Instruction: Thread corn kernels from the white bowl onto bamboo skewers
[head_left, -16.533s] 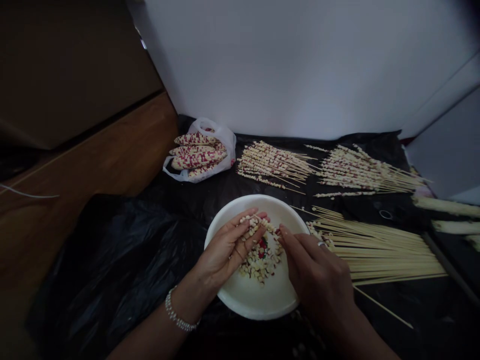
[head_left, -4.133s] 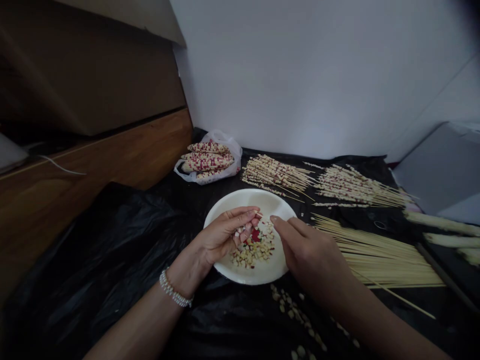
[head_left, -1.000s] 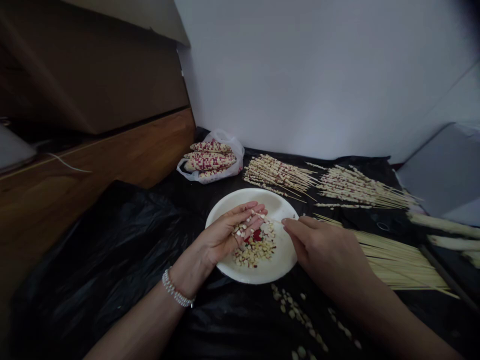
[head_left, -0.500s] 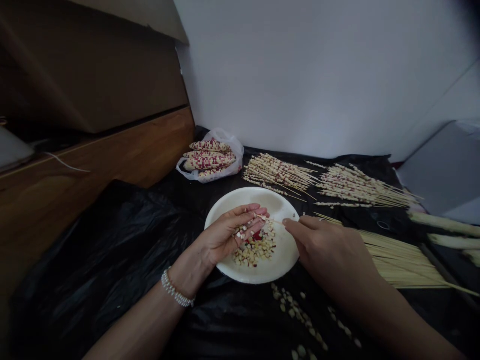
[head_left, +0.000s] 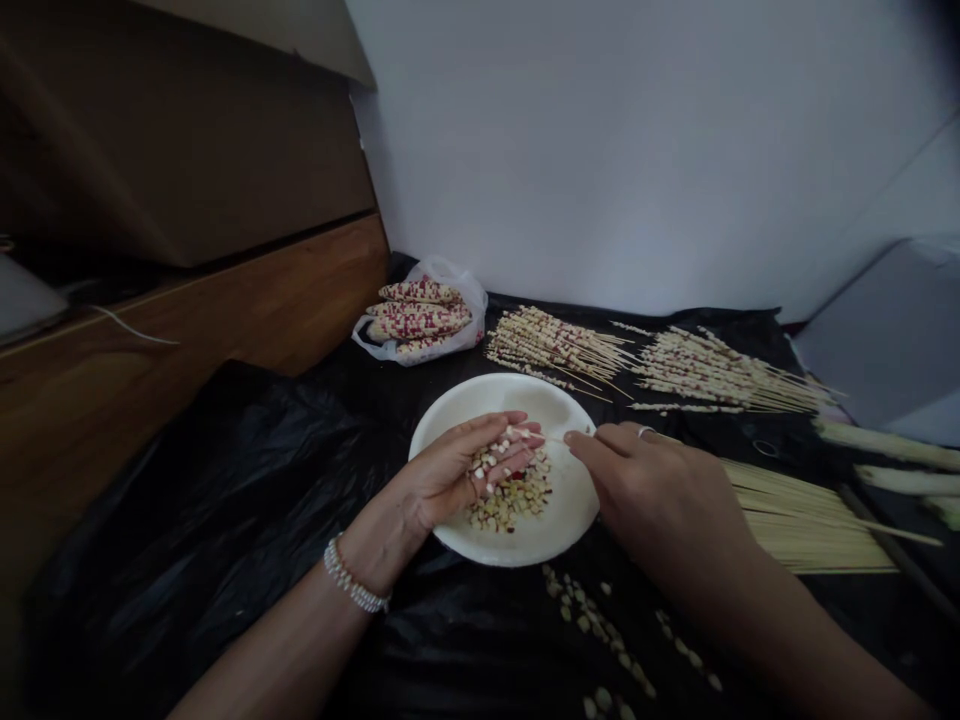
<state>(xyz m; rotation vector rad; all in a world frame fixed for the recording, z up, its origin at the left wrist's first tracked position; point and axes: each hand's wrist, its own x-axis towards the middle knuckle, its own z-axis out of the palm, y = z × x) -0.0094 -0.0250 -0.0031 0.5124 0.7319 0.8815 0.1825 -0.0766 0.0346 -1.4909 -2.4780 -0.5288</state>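
Observation:
Over a white bowl (head_left: 571, 530), my left hand (head_left: 450, 470) is cupped palm up with loose corn kernels (head_left: 487, 462) in it. My right hand (head_left: 660, 480) is closed round a thin wooden skewer (head_left: 553, 438). The skewer's tip reaches left to my left fingers and carries a pale kernel or two; my thumb partly covers that end. Below my left hand, yellow and dark red kernels (head_left: 517, 505) lie in the bowl.
Corn cobs (head_left: 420, 322) sit in a plastic bag at the back. Two piles of kernel-threaded skewers (head_left: 555, 345) lie right of it. Bare skewers (head_left: 810, 520) and pale stripped cobs (head_left: 900, 480) are at right. Scattered kernels (head_left: 596, 625) dot the black sheet (head_left: 300, 500).
My right hand has shifted slightly left, bringing the skewer a little further over my left palm. The skewer's rear end has swung up slightly. My left hand has hardly moved.

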